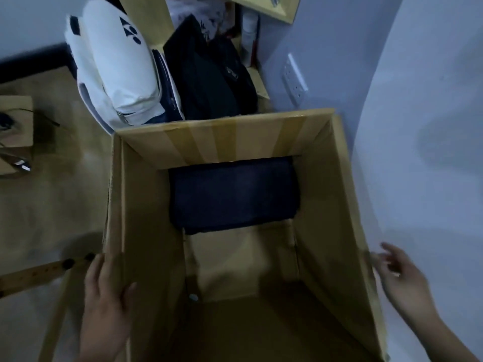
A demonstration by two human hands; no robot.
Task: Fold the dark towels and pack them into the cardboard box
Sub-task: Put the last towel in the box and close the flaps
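Observation:
A tall open cardboard box (146, 210) fills the middle of the view, seen from above. A folded dark towel (232, 194) lies flat on its bottom against the far wall, and bare cardboard shows on the near half of the floor. My left hand (107, 293) grips the top edge of the left wall, thumb inside and fingers outside. Just outside the right wall is my right hand (400, 270), fingers spread and relaxed; whether it touches the rim I cannot tell.
Behind the box stand a white and navy sports bag (117, 74) and a black bag (209, 79). A wall with a power socket (295, 79) runs along the right. A small cardboard box (15, 126) sits on the floor at left, a wooden bar (34, 275) near my left hand.

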